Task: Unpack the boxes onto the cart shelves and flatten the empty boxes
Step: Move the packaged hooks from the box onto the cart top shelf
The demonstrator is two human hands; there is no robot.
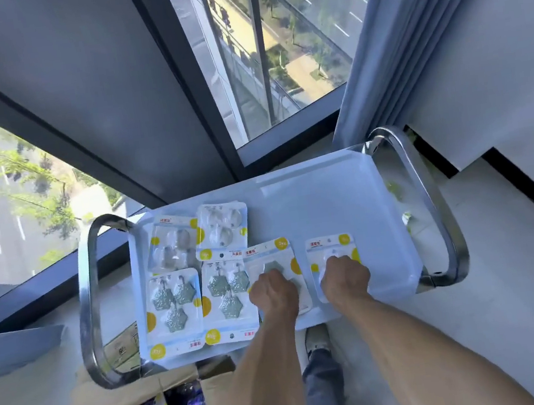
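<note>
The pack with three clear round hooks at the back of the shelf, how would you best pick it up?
Probably by a bare card edge. The clear-hook pack lies flat on the cart shelf, and its near end overlaps a green-hook pack. Its right edge faces bare shelf, so come from the right, slip fingertips under that edge and pinch the card, not the bumpy plastic bubble over the hooks.

A single head-worn wide-angle camera looks steeply down over the cart shelf (325, 194) from its near edge (close range), facing the corner windows (272, 48).
</note>
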